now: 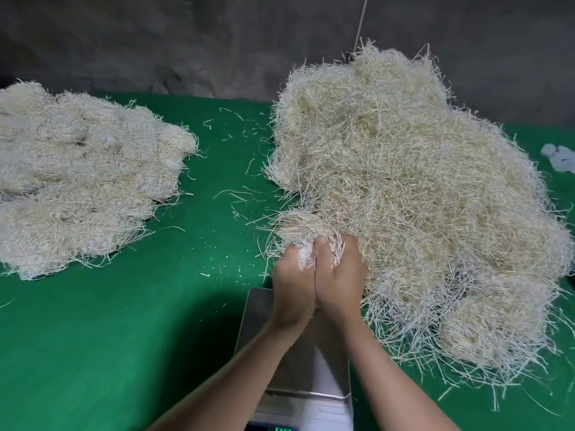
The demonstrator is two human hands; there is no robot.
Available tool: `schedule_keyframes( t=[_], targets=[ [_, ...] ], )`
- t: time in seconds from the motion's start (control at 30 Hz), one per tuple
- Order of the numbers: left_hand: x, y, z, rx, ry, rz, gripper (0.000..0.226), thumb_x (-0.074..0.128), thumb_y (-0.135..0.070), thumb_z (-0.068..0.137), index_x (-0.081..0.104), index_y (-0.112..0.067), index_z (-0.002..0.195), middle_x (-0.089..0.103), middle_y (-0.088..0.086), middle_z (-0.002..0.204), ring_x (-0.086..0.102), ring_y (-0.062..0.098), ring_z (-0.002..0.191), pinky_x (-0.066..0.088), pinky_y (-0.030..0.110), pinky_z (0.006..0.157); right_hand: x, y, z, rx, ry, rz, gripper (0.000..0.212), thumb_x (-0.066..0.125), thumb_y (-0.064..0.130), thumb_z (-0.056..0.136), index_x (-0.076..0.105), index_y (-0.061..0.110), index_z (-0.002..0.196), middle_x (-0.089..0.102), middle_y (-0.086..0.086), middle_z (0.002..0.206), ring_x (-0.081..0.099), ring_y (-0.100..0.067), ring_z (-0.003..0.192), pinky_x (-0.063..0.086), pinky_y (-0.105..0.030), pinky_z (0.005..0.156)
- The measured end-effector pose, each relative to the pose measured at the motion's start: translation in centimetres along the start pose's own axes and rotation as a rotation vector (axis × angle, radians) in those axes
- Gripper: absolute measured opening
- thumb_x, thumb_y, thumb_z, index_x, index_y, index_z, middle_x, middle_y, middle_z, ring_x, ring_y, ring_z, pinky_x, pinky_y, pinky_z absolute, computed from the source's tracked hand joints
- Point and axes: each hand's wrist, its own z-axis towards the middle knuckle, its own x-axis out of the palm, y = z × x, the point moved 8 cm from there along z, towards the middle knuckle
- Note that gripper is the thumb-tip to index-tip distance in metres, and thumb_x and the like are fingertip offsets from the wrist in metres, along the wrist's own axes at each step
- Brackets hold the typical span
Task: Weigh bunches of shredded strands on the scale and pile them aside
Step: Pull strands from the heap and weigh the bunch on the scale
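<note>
Green-covered table (124,337) against a grey wall (186,42), both hands in the strands.
Bare green lies between the bunched pile (77,181) (far left) and the loose heap (420,181); left hand (294,287) and right hand (340,278), side by side above the steel scale (311,362), grip a bunch (298,225) at the heap's near edge.

Surface: green-covered table (124,337); bunched pile of strands (77,181) at left; loose heap of strands (420,197) at right; stray strands (230,194) between; metal scale (314,368) at near edge; white scrap (560,157) far right.

Scale (298,343) lies between left pile (77,188) and right heap (420,197).
</note>
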Motion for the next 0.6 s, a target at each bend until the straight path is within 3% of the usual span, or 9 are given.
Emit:
schedule_keyframes(
  t=[0.03, 0.1, 0.17, 0.23, 0.27, 0.4, 0.43, 0.5, 0.6],
  targets=[
    [0.2, 0.3, 0.2, -0.039, 0.009, 0.012, 0.019, 0.05, -0.031, 0.097, 0.052, -0.015, 0.086, 0.06, 0.0, 0.075, 0.057, 0.012, 0.067, 0.039, 0.012, 0.048, -0.1, -0.1, 0.3, 0.007, -0.018, 0.021, 0.032, 0.054, 0.031, 0.093, 0.056, 0.002, 0.104, 0.064, -0.011, 0.088, 0.055, -0.024, 0.079, 0.038, -0.031, 0.068],
    [0.9, 1.8, 0.5, -0.197, 0.103, -0.224, 0.018, 0.045, -0.026, 0.1, 0.051, -0.016, 0.113, 0.061, -0.005, 0.094, 0.06, 0.001, 0.075, 0.041, 0.006, 0.054, -0.5, -0.6, 1.1, 0.041, -0.057, 0.095, 0.026, 0.055, 0.028, 0.093, 0.057, 0.003, 0.097, 0.061, -0.005, 0.079, 0.054, -0.014, 0.072, 0.038, -0.03, 0.065],
    [1.7, 2.4, 0.1, -0.327, 0.202, -0.515, 0.045, 0.054, -0.012, 0.093, 0.039, -0.008, 0.136, 0.06, 0.004, 0.119, 0.064, 0.004, 0.092, 0.049, 0.016, 0.072, -0.3, -1.5, 1.9, 0.12, -0.064, 0.149, 0.03, 0.052, 0.034, 0.093, 0.056, 0.005, 0.102, 0.059, 0.001, 0.089, 0.051, -0.008, 0.082, 0.038, -0.027, 0.073],
    [1.2, 3.6, 0.7, -0.343, 0.168, -0.607, 0.061, 0.063, -0.006, 0.08, 0.04, -0.01, 0.136, 0.059, 0.018, 0.125, 0.062, 0.029, 0.108, 0.051, 0.04, 0.086, 0.9, -1.8, 2.3, 0.144, 0.002, 0.133, 0.035, 0.051, 0.039, 0.093, 0.054, 0.011, 0.115, 0.054, 0.007, 0.107, 0.048, -0.008, 0.101, 0.035, -0.025, 0.086],
    [0.6, 3.6, 1.3, -0.3, 0.126, -0.56, 0.056, 0.064, -0.005, 0.079, 0.045, -0.011, 0.132, 0.062, 0.017, 0.121, 0.061, 0.032, 0.109, 0.049, 0.047, 0.091, 1.7, -1.7, 2.4, 0.133, 0.052, 0.107, 0.039, 0.051, 0.043, 0.093, 0.052, 0.016, 0.12, 0.05, 0.009, 0.112, 0.045, -0.007, 0.107, 0.033, -0.025, 0.09],
    [-2.9, 3.1, 4.9, -0.216, 0.006, -0.66, 0.038, 0.056, 0.002, 0.088, 0.054, -0.009, 0.124, 0.07, 0.011, 0.109, 0.066, 0.028, 0.103, 0.049, 0.046, 0.094, 5.4, -0.4, 3.4, 0.131, 0.251, 0.274, 0.061, 0.04, 0.065, 0.085, 0.038, 0.032, 0.137, 0.041, 0.019, 0.132, 0.038, 0.003, 0.121, 0.033, -0.023, 0.099],
    [-4.1, 3.0, 5.9, -0.214, -0.006, -0.705, 0.04, 0.054, 0.002, 0.09, 0.051, -0.008, 0.128, 0.068, 0.012, 0.114, 0.065, 0.027, 0.106, 0.047, 0.046, 0.097, 6.4, -0.2, 3.8, 0.154, 0.268, 0.368, 0.057, 0.039, 0.064, 0.087, 0.041, 0.034, 0.134, 0.044, 0.023, 0.132, 0.041, 0.005, 0.12, 0.036, -0.024, 0.099],
    [-7.2, 3.9, 8.0, -0.222, -0.055, -0.729, 0.05, 0.053, -0.002, 0.091, 0.039, -0.007, 0.139, 0.059, 0.013, 0.128, 0.059, 0.028, 0.116, 0.04, 0.049, 0.105, 7.8, -0.1, 4.6, 0.178, 0.227, 0.517, 0.033, 0.041, 0.05, 0.092, 0.059, 0.028, 0.108, 0.06, 0.025, 0.107, 0.056, 0.001, 0.097, 0.045, -0.023, 0.086],
    [-12.1, 5.2, 10.9, -0.196, -0.083, -0.692, 0.049, 0.049, -0.002, 0.094, 0.034, -0.005, 0.14, 0.058, 0.009, 0.128, 0.063, 0.018, 0.109, 0.051, 0.041, 0.093, 11.8, -0.3, 4.5, 0.168, 0.293, 0.434, 0.026, 0.049, 0.03, 0.093, 0.062, 0.01, 0.082, 0.064, -0.002, 0.081, 0.058, -0.017, 0.073, 0.047, -0.02, 0.066]
  ],
)
